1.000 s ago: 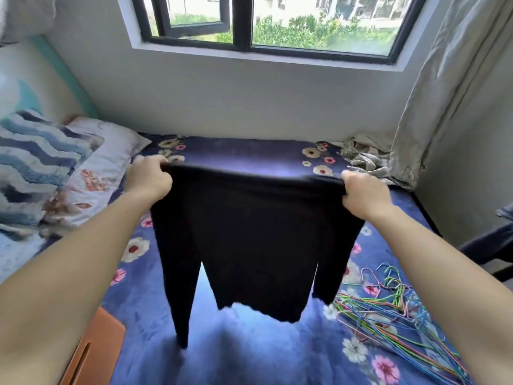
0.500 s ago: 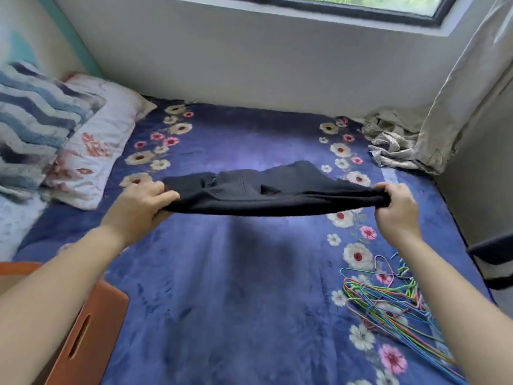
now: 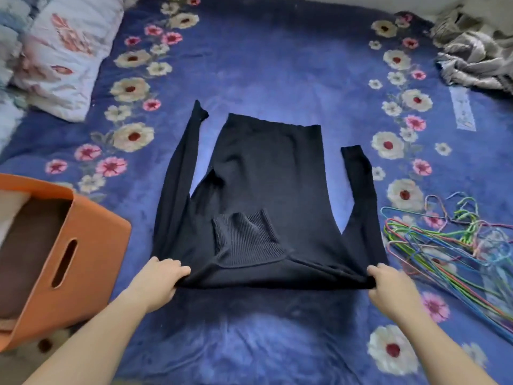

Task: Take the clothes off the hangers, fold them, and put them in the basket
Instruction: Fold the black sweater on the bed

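A black long-sleeved turtleneck sweater [image 3: 266, 179] lies spread flat on the blue floral bed cover [image 3: 277, 65], its ribbed collar near me and its hem away from me. Both sleeves stretch away from me along its sides. My left hand [image 3: 161, 276] grips the near left shoulder of the sweater. At the near right shoulder, my right hand [image 3: 388, 282] pinches the fabric. The orange basket [image 3: 91, 245] with a slot handle stands at the left, a short way from my left hand.
A heap of coloured wire hangers [image 3: 455, 240] lies on the bed at the right. A floral pillow [image 3: 63, 54] sits at the top left. Crumpled grey cloth [image 3: 472, 51] lies at the top right corner.
The sweater was held up in the air, then swung out level, and now lies flat on the bed. Both hands have come down and toward me, still holding its shoulders.
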Motion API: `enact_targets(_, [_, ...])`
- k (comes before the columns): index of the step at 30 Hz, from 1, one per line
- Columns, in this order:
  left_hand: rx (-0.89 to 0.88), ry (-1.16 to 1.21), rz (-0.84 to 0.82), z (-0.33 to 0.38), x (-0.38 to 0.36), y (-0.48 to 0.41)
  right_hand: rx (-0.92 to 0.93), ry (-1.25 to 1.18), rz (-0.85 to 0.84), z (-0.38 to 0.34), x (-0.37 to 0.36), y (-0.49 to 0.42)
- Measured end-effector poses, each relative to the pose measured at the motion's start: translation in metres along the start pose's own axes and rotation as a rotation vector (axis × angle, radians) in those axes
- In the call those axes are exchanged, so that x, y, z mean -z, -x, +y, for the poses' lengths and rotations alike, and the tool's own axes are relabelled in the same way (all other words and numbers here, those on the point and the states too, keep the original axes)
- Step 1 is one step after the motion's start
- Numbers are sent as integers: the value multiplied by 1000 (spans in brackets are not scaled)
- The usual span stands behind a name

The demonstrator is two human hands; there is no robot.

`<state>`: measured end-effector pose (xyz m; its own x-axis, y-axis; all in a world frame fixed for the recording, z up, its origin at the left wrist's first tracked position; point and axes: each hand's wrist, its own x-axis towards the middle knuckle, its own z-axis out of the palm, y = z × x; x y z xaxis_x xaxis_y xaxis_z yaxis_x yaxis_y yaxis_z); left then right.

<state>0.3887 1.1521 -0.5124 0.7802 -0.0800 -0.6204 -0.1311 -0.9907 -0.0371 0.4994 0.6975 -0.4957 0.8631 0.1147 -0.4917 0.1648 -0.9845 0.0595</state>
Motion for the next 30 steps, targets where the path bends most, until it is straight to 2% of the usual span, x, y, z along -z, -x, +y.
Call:
enact_targets(5, [42,-39,-223,18,-59,5,-8,214,-262,-5,-37,17])
enact_targets(6, [62,-14,-269,26,-63,3,-21,238,-330,-14,-42,16])
enact_targets(8, [130,174,-288,40,-66,-7,-25,200,-316,-36,-50,10])
enact_targets(10, [243,515,-161,53,-69,-22,-24,-55,-147,-55,-60,-2])
enact_targets(12, [338,851,0,73,-63,-37,-31,-412,-69,-81,-66,-12])
enact_targets(14, [498,1135,127,94,-54,-51,-57,-721,-116,-111,-68,-18])
enact_targets(16, [686,1367,141,107,-50,-66,-82,-948,-227,-137,-76,-23])
enact_targets(18, [668,1511,165,109,-49,-76,-40,-993,-252,-154,-81,-28])
enact_targets(21, [472,1511,346,112,-36,-80,55,-1060,-94,-159,-82,-31])
enact_targets(23, [343,1447,518,108,-23,-85,15,-1247,27,-151,-80,-33])
enact_targets(25, [249,1371,604,107,-14,-95,-47,-1324,84,-141,-81,-35])
enact_targets(28, [328,1267,451,104,-24,-114,-140,-1124,19,-130,-92,-40])
enact_targets(30, [342,1095,344,109,-36,-118,-171,-987,-34,-130,-100,-41])
